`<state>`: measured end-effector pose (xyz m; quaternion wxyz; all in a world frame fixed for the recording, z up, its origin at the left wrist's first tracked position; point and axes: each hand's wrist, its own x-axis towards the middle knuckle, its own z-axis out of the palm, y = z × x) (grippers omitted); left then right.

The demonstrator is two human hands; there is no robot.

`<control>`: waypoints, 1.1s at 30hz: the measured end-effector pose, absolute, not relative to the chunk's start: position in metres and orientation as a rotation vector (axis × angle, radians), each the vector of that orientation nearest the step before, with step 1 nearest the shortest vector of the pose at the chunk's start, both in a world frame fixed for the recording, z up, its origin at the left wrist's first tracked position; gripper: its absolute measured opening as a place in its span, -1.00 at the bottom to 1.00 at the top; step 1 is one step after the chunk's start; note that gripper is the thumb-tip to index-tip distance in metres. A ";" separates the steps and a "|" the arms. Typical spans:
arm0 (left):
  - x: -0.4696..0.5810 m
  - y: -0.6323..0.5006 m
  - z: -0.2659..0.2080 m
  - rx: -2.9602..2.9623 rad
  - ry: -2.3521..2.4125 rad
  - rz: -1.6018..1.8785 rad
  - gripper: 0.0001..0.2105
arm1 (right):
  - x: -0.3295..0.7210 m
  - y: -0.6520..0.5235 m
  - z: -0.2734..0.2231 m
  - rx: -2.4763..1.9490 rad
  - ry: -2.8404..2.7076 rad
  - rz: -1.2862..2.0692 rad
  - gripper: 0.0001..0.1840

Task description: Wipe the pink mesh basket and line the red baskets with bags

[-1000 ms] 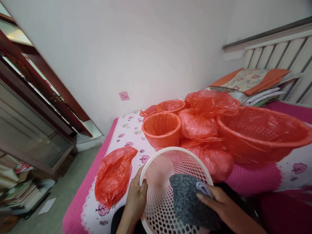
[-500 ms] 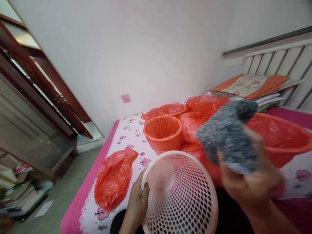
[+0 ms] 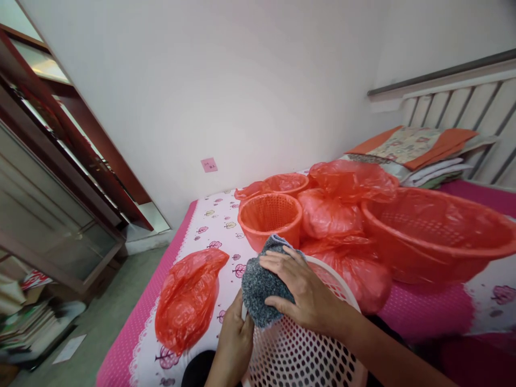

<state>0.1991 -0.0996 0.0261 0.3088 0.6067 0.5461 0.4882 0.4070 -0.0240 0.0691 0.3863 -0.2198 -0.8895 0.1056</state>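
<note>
My left hand grips the left rim of a white perforated plastic basket, which is tilted with its mouth toward me. Held in my right hand is a grey fuzzy cloth, pressed over the basket's upper left rim just above my left fingers. The cloth hides that stretch of rim and part of the basket's inside. Just behind the basket stands an orange perforated basket.
A crumpled red plastic bag lies on the bed's left side. Knotted red bags and a large red basket sit to the right. Folded fabric is stacked by the radiator. The bed's pink edge drops to the floor.
My right hand has brought the grey cloth from the right side, in the air, leftward and down onto the white basket's rim. My left hand keeps its grip there.
</note>
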 end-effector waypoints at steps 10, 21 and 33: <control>0.198 -0.099 0.029 1.625 1.495 1.234 -0.53 | 0.416 -0.007 0.070 -0.803 -2.270 0.203 -0.47; 0.203 -0.099 0.033 1.679 1.402 1.233 -0.57 | 0.367 -0.038 0.093 -0.642 -2.415 0.209 -0.75; 0.194 -0.093 0.033 1.754 1.533 1.167 -0.51 | 0.361 -0.022 0.072 -0.439 -2.460 -0.176 -0.82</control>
